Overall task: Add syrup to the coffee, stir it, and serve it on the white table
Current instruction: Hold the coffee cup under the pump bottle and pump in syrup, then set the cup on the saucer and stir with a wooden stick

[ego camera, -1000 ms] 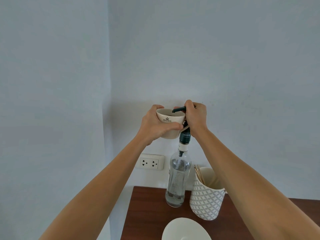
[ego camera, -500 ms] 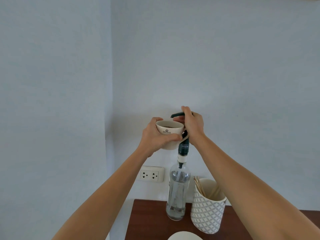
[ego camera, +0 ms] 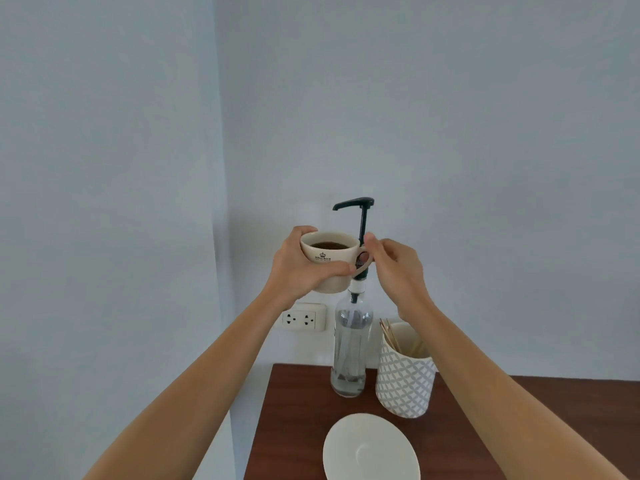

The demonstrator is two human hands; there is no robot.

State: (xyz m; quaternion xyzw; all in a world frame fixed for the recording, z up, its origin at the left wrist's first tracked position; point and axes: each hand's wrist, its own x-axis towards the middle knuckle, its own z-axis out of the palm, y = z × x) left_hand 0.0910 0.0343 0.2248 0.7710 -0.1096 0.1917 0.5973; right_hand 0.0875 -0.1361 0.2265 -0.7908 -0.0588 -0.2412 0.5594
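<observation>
A cream coffee cup (ego camera: 329, 256) with dark coffee inside is held in the air by my left hand (ego camera: 301, 268), which wraps its left side and bottom. The cup sits just below and left of the black pump spout (ego camera: 353, 203) of a clear glass syrup bottle (ego camera: 349, 351) that stands on the brown table. My right hand (ego camera: 398, 271) hovers by the cup's handle and the pump stem, fingers loosely curled, off the pump head. The pump head is fully up.
A patterned white holder (ego camera: 405, 382) with wooden stir sticks stands right of the bottle. A white saucer (ego camera: 370, 448) lies on the brown table (ego camera: 485, 427) near me. A wall socket (ego camera: 301, 318) is behind, in a corner of pale walls.
My right hand has come off the pump head and dropped beside the cup; the pump head has risen. The cup sits a little lower, under the spout.
</observation>
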